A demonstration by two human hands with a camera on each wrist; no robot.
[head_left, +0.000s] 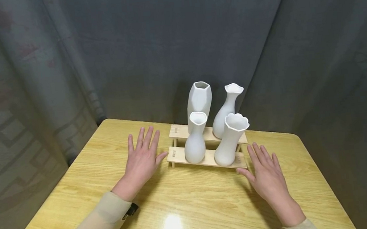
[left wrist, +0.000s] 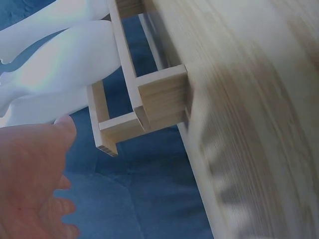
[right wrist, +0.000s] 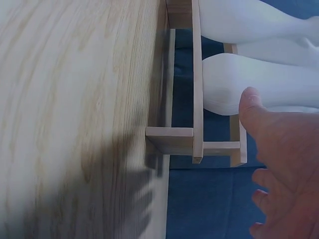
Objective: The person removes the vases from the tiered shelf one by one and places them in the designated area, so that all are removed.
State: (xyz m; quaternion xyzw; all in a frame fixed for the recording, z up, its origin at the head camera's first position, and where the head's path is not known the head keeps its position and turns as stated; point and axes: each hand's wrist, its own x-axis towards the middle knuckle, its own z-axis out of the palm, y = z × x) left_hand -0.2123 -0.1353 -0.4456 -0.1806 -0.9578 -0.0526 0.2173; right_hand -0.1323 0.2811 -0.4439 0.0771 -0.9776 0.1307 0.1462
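Spread hands (head_left: 142,162) (head_left: 269,178) beside four open-mouthed white vases (head_left: 195,148)

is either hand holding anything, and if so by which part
Nothing is held: the left hand and right hand are spread and empty, one on each side of the wooden stand and its white vases.

From my end, two front vases (head_left: 195,148) stand before two rear vases (head_left: 224,120) on a two-tier stand (head_left: 210,157) upon the surface (head_left: 207,199).

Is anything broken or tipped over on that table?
Nothing stands out. All four vases sit on the wooden stand, two per shelf, with no cracks or spills showing. Their lean is probably the camera angle.
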